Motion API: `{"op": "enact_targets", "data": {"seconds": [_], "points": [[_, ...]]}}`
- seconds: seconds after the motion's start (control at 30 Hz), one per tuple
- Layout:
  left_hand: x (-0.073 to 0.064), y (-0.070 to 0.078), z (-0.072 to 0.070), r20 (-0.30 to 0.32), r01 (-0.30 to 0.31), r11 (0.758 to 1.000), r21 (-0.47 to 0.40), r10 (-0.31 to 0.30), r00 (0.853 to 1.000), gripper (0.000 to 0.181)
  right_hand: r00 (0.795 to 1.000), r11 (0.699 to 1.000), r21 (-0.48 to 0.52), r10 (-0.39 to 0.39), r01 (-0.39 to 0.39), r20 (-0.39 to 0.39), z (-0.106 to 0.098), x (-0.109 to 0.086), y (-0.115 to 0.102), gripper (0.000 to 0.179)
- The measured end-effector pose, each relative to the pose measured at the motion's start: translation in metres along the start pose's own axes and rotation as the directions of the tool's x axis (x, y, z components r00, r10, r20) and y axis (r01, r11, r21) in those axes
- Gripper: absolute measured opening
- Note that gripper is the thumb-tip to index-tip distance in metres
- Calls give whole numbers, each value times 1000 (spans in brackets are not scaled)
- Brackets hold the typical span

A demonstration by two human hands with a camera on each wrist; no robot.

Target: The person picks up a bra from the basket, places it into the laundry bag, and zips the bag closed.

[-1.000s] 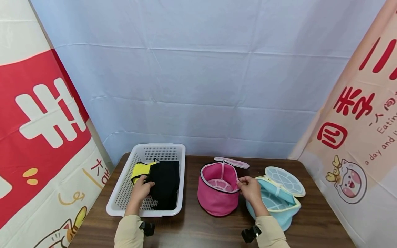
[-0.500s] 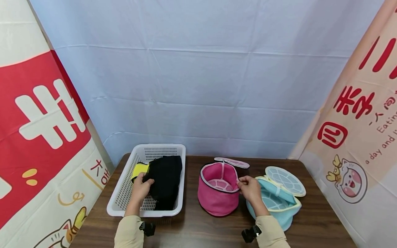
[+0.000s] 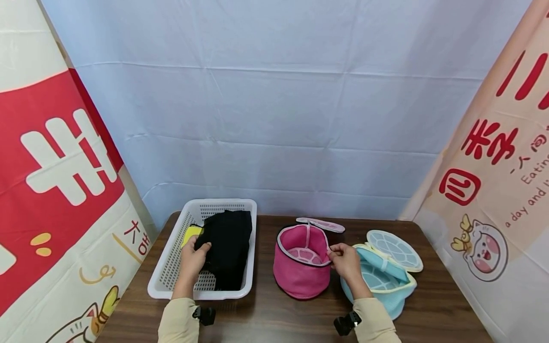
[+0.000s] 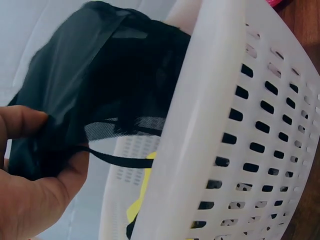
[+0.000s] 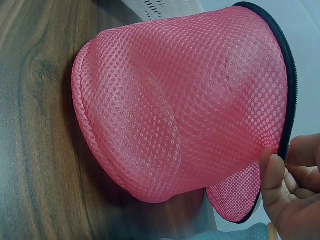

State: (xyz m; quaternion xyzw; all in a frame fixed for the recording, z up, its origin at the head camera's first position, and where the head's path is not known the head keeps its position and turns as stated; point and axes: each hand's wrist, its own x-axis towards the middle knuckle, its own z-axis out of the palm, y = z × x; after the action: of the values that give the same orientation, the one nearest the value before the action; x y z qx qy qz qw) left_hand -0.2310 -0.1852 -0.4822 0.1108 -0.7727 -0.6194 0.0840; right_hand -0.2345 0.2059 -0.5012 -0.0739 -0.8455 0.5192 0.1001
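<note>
My left hand (image 3: pixel 192 259) pinches the edge of a black garment (image 3: pixel 229 247) over the white plastic basket (image 3: pixel 156 271). In the left wrist view, thin black fabric (image 4: pixel 60 85) bunches between thumb and fingers, and a narrow black strap (image 4: pixel 120 161) hangs from it. Part of a yellow garment (image 3: pixel 191 232) shows beneath the black one. With thumb and fingers, my right hand (image 3: pixel 346 262) grips the rim of a pink mesh laundry bag (image 3: pixel 300 280). That bag stands upright with its zippered lid (image 3: pixel 321 225) folded back; in the right wrist view its black zipper edge (image 5: pixel 291 80) shows.
A light-blue mesh laundry bag (image 3: pixel 392 300), unzipped, sits to the right of the pink one, its round lid (image 3: pixel 395 250) laid back. Everything stands on a dark wooden table (image 3: pixel 274 319). A pale cloth backdrop (image 3: pixel 274 143) hangs behind, with printed cloths on both sides.
My left hand has drawn the black garment slightly upward; it has shifted towards the back of the basket and covers more of the yellow one. The right hand holds still on the rim.
</note>
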Motion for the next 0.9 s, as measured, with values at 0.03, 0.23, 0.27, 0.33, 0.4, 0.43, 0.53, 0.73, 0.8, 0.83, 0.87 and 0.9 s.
{"op": "enact_targets", "data": {"seconds": [0.03,0.23,0.27,0.33,0.4,0.43,0.53,0.73,0.8,0.83,0.87,0.9], "points": [[0,1,0,-17,-3,1000,-1,3,1000,24,1000,1000,0,-3,3,-1,0,0,0,14],[-2,5,-1,-46,-18,1000,2,18,999,22,1000,1000,8,-10,10,-2,0,0,-1,13],[-2,5,-1,-42,-19,1000,-3,19,999,22,1000,1000,8,-11,11,-4,0,0,-2,13],[-2,6,-1,-41,-24,1000,-10,24,999,22,1000,1000,7,-12,12,-4,0,-1,-2,13],[-2,7,-1,-38,-35,999,-23,34,999,23,1000,1000,11,-8,9,-3,-1,-2,-3,12],[-2,7,-1,-38,-39,999,-28,37,999,23,1000,1000,13,-9,9,-2,-1,-2,-3,13],[-2,9,-2,-24,-47,998,-37,46,999,30,1000,1000,23,-2,2,1,-1,-2,-4,13],[-3,13,-2,-3,-39,998,-58,39,999,39,1000,1000,28,1,-2,6,-1,-3,-5,13],[-5,15,-2,-5,-50,995,-82,50,999,34,1000,1000,26,1,-1,9,-1,-3,-4,14],[-5,16,-1,-8,-58,994,-98,57,998,31,1000,1000,24,-1,1,10,-1,-3,-4,14],[-6,17,-1,-11,-65,992,-113,64,998,28,1000,1000,23,-1,1,10,-1,-3,-3,14],[-7,18,-1,-15,-72,990,-122,70,997,25,1000,1000,22,-7,6,11,0,-2,-3,14]]}}
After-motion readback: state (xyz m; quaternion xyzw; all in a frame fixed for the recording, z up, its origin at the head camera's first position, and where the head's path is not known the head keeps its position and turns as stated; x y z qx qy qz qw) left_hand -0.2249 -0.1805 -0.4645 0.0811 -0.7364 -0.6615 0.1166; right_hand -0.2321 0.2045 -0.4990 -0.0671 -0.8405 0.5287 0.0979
